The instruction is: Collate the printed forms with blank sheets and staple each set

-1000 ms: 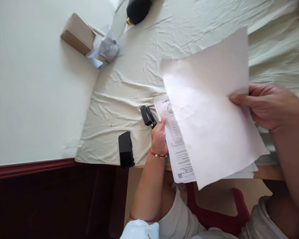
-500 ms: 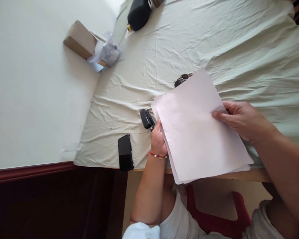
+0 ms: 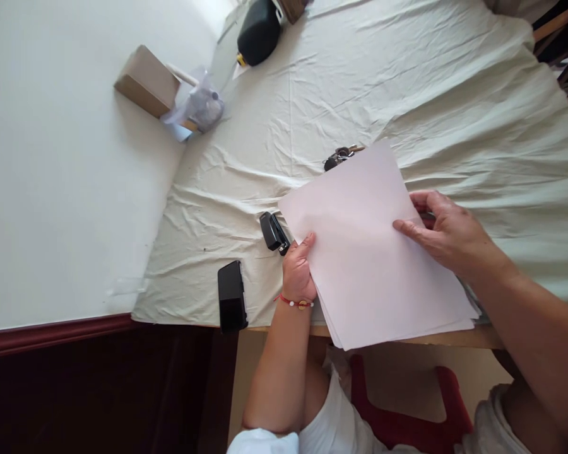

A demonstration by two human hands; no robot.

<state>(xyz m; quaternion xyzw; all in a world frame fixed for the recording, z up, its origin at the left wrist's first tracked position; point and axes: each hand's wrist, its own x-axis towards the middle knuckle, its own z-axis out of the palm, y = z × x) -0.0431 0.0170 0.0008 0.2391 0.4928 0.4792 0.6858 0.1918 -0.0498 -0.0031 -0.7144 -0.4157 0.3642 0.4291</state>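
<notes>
A stack of white paper sheets (image 3: 364, 258) lies on the cloth-covered table (image 3: 407, 94), blank side up, its near edge hanging past the table edge. My left hand (image 3: 297, 270), with a red bead bracelet at the wrist, grips the stack's left edge. My right hand (image 3: 447, 233) pinches the right edge of the top sheet. A small black stapler (image 3: 273, 232) lies just left of the left hand. A bunch of keys (image 3: 339, 156) peeks out past the stack's far corner.
A black phone (image 3: 231, 296) lies near the table's front left corner. By the wall are a cardboard box (image 3: 146, 81), a crumpled plastic bag (image 3: 199, 107) and a black rounded object (image 3: 258, 31). A red chair (image 3: 407, 403) sits below.
The top sheet, lifted high a second ago with printed pages showing below, has been lowered flat onto the stack. My right hand came down with it; the keys came into view.
</notes>
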